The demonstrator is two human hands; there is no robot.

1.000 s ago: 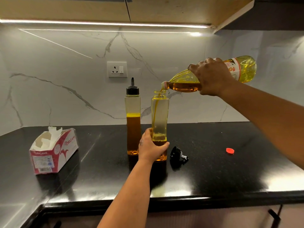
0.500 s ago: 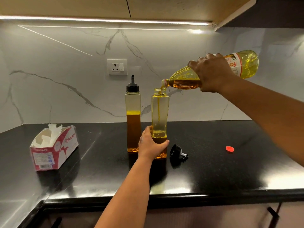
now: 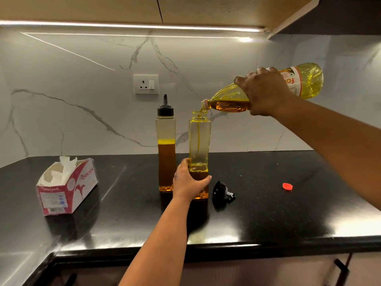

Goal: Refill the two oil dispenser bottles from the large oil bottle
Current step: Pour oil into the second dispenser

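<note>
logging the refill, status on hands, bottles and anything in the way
Left hand grips open dispenser low; right hand tips large oil bottle, thin stream entering. Capped dispenser about half full. Black cap beside, nothing blocking.

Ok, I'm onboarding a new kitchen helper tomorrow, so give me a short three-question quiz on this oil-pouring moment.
1. True or false: the tall clear square dispenser bottle with the black nozzle cap is the one receiving oil.
2. Which hand grips the open clear square dispenser bottle near its base?
A. left hand
B. right hand
3. Fill in: the small red screw cap lies on the black ______.

Key: 1 false, the large tilted yellow oil bottle pours into the open one; 2 A; 3 countertop.
</note>
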